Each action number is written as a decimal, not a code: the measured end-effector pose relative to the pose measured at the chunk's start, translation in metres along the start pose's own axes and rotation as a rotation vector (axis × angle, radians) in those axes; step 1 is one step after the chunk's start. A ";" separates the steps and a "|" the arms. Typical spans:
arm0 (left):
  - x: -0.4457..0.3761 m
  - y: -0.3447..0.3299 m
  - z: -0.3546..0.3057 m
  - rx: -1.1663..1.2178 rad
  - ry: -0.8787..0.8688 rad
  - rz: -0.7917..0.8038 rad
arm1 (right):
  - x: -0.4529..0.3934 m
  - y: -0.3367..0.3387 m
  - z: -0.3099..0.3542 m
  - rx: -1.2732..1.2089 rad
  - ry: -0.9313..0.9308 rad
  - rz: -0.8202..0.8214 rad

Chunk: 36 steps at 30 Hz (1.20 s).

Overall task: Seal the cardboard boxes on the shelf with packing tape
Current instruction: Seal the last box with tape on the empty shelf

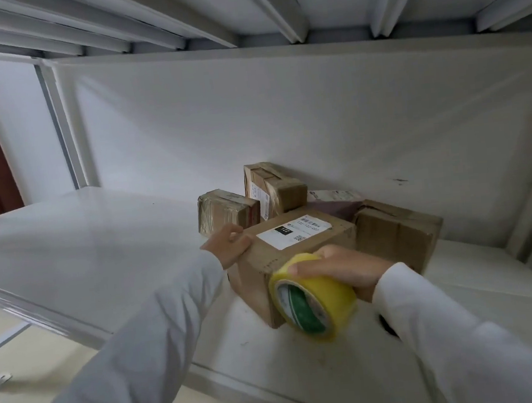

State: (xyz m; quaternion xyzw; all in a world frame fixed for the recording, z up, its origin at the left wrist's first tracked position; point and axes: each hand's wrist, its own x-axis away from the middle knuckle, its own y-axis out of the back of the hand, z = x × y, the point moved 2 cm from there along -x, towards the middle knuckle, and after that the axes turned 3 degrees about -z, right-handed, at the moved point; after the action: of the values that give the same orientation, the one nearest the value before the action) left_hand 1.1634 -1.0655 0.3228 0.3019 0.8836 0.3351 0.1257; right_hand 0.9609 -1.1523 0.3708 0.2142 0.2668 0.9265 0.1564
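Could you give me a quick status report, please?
Left hand steadies labelled box. Right hand holds tape roll against its near end. Nothing blocking.

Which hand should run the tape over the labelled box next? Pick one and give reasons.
Right. The right hand already grips the yellow tape roll against the near end of the labelled box, while the left hand holds the box's far left edge, steadying it.

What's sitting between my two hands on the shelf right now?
The labelled cardboard box: the left hand holds its far corner, and the right hand presses the yellow tape roll against its near end, in the head view.
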 end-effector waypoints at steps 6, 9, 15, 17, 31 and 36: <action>0.010 -0.006 0.010 0.420 0.389 0.150 | 0.002 0.017 0.047 -0.664 0.313 -0.033; 0.009 -0.012 0.017 0.272 0.236 -0.006 | -0.013 0.010 0.059 -0.750 0.286 -0.133; 0.034 -0.002 0.008 0.249 -0.328 -0.036 | -0.028 -0.001 0.065 -0.711 0.285 -0.276; 0.042 -0.009 0.005 0.173 -0.497 -0.035 | -0.034 -0.001 0.068 -0.690 0.285 -0.323; 0.034 -0.015 0.002 -0.185 -0.235 -0.149 | -0.024 0.027 0.084 -0.306 0.194 -0.192; 0.039 -0.015 -0.005 -0.179 -0.233 -0.189 | -0.019 0.032 0.085 -0.101 0.113 -0.189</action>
State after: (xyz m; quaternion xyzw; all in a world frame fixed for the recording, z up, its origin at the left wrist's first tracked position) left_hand 1.1237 -1.0532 0.3156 0.2419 0.8542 0.3617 0.2846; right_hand 1.0125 -1.1494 0.4482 0.1273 0.2473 0.9305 0.2381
